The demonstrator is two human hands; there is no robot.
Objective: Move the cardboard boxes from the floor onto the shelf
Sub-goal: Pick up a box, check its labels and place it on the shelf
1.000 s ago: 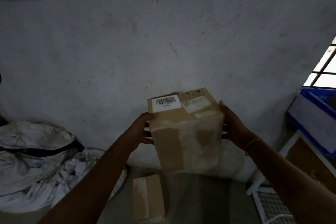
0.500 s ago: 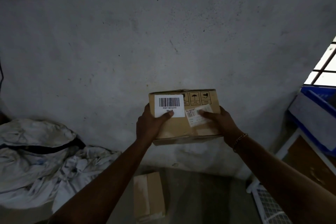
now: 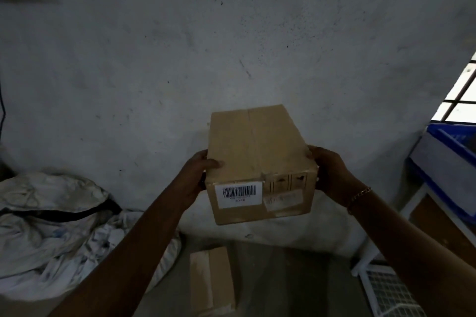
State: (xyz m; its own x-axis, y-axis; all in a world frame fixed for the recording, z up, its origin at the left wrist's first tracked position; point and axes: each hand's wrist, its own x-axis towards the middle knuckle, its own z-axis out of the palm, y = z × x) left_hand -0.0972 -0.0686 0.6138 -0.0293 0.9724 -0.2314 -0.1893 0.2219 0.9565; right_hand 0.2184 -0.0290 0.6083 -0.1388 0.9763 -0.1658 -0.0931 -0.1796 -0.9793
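Probably a storeroom: stained wall [image 3: 180, 59], sacks [image 3: 51, 213], shelving [image 3: 412, 204].

We count two cardboard boxes, the held box [image 3: 257, 152] and the floor box [image 3: 212, 282] (dim, low in view); two hands, the left hand [image 3: 196, 175] and the right hand [image 3: 332, 170]; one blue crate [image 3: 461, 139]; one bracelet [image 3: 359, 197]; one heap of white cloth [image 3: 51, 226].

Matt cardboard box [image 3: 253, 148], rough plaster wall [image 3: 231, 46], crumpled cloth [image 3: 51, 226].
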